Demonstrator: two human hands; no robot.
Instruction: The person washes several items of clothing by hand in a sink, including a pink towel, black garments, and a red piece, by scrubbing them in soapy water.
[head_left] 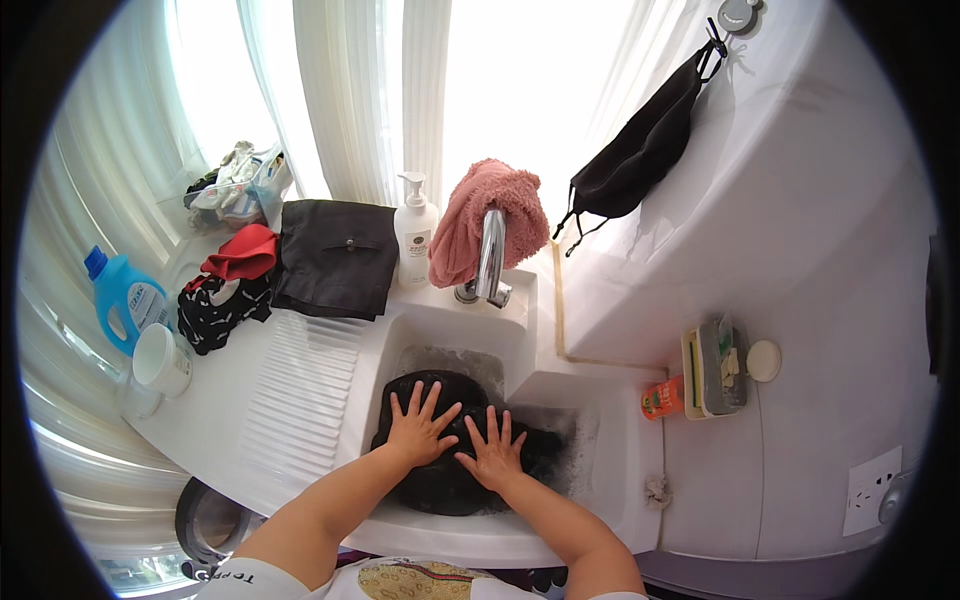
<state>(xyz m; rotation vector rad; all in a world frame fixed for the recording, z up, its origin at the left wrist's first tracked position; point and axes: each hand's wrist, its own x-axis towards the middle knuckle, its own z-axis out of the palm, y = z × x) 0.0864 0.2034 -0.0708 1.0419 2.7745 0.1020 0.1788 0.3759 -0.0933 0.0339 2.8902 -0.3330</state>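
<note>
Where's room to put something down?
The counter between the white tub and ridged board looks bare. Behind, red cloth, folded black cloth and pump bottle crowd together. The sink is busy: dark laundry under the left hand and right hand.

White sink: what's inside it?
A bunched black cloth sits in sudsy water, with the left hand and right hand spread flat on top. The cloth covers whatever lies beneath it, including that part of the sink floor.
</note>
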